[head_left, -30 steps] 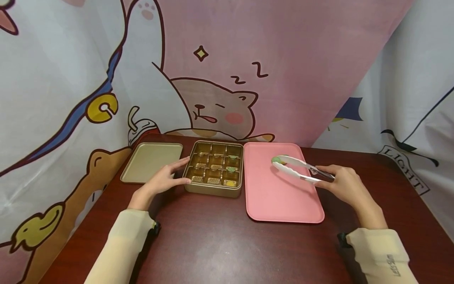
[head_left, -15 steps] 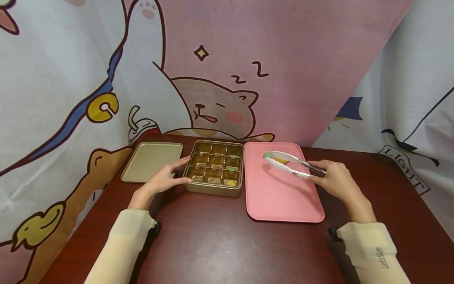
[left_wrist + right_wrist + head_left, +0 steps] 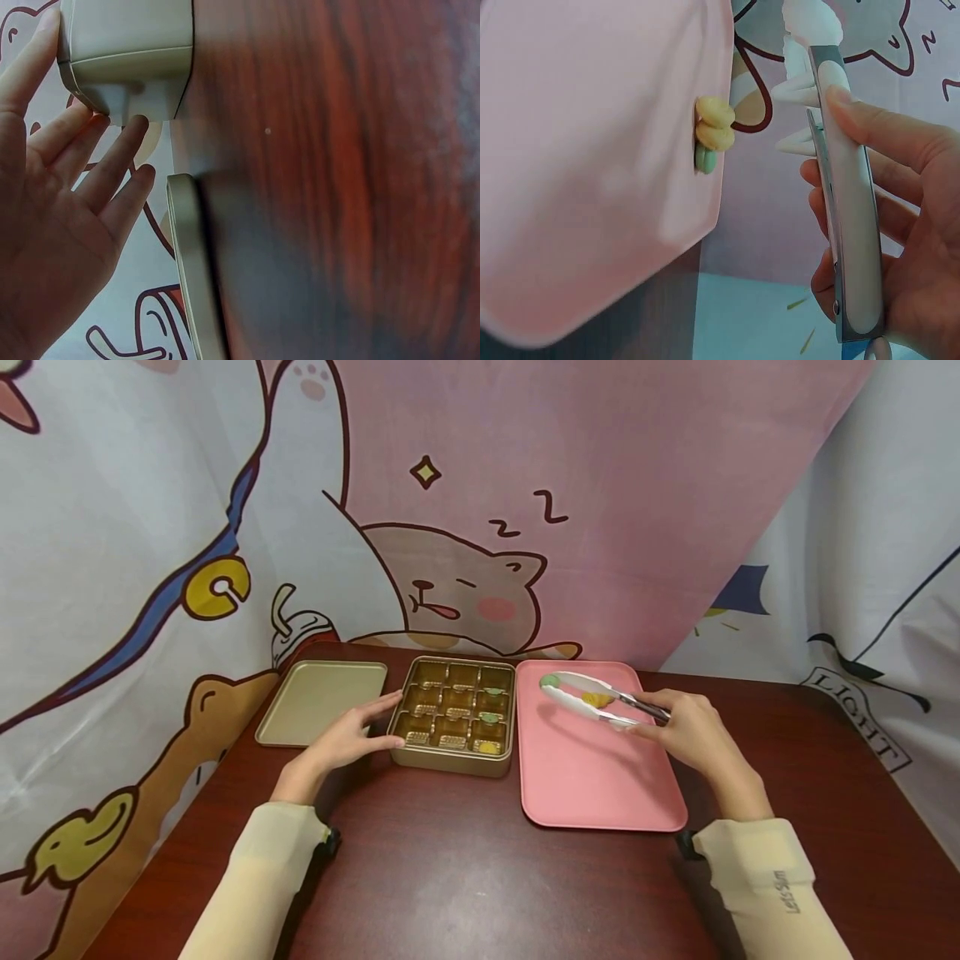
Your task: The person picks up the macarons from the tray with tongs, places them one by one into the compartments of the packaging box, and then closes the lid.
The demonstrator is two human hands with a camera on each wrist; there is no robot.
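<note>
My right hand (image 3: 693,735) grips white-tipped tongs (image 3: 581,702) over the pink tray (image 3: 600,777). Between the tong tips is a small green macaron-like piece (image 3: 551,680). Below the tongs, yellow macaron-like pieces (image 3: 716,124) and a green one (image 3: 705,160) lie on the tray in the right wrist view. A gold tin box (image 3: 450,762) with a divided insert stands left of the tray; its right column holds two green pieces (image 3: 489,718) and a yellow one (image 3: 488,747). With fingers spread and fairly straight, my left hand (image 3: 341,745) touches the box's left side.
The box's flat lid (image 3: 322,703) lies on the table (image 3: 450,860) to the left, behind my left hand. A cartoon-printed cloth (image 3: 465,443) hangs right behind the table and along its sides.
My right hand has moved left and slightly up with the tongs and green piece, toward the box. The yellow pieces have come into sight between the tong arms. My left hand has stayed put.
</note>
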